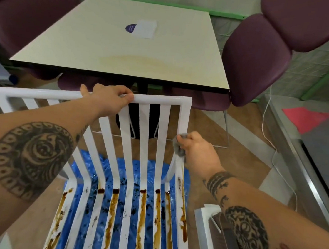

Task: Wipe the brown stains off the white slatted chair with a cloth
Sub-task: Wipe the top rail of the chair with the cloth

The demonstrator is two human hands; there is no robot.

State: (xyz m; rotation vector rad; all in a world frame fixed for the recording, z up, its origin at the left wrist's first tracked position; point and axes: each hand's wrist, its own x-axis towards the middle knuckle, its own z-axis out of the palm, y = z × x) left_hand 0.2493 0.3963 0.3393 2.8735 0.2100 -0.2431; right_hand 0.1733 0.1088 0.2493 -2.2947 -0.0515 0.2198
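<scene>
White slatted chair [144, 123] occupies the centre and lower half of the frame, backrest toward the top. Left hand [108, 97], centre-left, has its fingers curled around the top rail of the backrest. Brown stains [142, 209] run lengthwise down the seat slats at lower centre, darkest where seat meets back. Blue plastic sheet [135, 172] lies beneath the seat, spotted dark. Cream table [125, 50] fills the upper centre, purple chairs [260, 53] around it. Right hand [195, 147], centre-right, is clenched on a grey cloth [178, 146], pressed against the rightmost upright of the backrest.
</scene>
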